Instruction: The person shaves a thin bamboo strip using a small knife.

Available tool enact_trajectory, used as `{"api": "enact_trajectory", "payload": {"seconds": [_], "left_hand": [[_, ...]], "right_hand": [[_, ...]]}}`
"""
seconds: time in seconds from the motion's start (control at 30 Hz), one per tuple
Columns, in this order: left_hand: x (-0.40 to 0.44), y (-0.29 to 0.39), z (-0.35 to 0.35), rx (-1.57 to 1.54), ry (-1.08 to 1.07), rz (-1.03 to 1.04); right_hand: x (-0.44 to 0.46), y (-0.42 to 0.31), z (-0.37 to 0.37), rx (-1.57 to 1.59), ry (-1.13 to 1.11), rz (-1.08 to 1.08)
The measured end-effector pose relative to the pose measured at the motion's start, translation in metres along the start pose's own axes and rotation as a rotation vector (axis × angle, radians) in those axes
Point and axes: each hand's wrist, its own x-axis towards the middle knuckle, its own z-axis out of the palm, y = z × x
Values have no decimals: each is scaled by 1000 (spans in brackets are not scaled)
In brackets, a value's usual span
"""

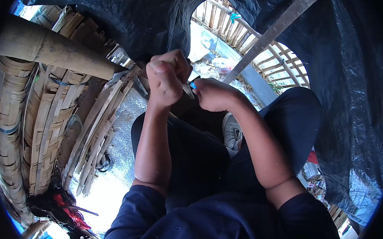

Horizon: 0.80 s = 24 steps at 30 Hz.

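Note:
Just above my knees, my left hand (167,78) is closed in a fist, its fingers wrapped round something I cannot make out. Close beside it on the right, my right hand (214,94) is closed round a small blue item (193,84) that shows at its fingertips. A short pale blade-like edge (188,91) shows between the two hands. The rest of what the hands hold is hidden by the fingers and the dark background.
Woven bamboo rolls (12,95) and a thick bamboo pole (55,46) stand at the left, with split strips (97,125) beside them. Black plastic sheeting (352,88) hangs at the right. A long flat strip (278,28) slants across the opening, before a bamboo fence (225,23).

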Motion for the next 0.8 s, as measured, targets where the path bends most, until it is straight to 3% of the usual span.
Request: {"api": "enact_trajectory", "payload": {"seconds": [0.13,0.23,0.33,0.37,0.57,0.73,0.8], "left_hand": [[5,-3,-10,-81,-6,15],[2,-6,-1,63,-163,205],[2,-1,-5,41,-120,177],[2,-7,-13,3,-87,140],[-1,2,-11,-31,33,42],[-1,1,-18,-115,56,-3],[-5,2,-7,-26,-46,29]], "right_hand": [[-24,-11,-10,-49,40,54],[-13,-4,-9,-193,-77,-10],[-17,-13,-3,-64,51,-38],[-27,-14,-9,-89,18,55],[-6,-5,10,-48,30,37],[-23,-19,-1,-14,30,73],[2,-10,19,-103,125,-11]]}}
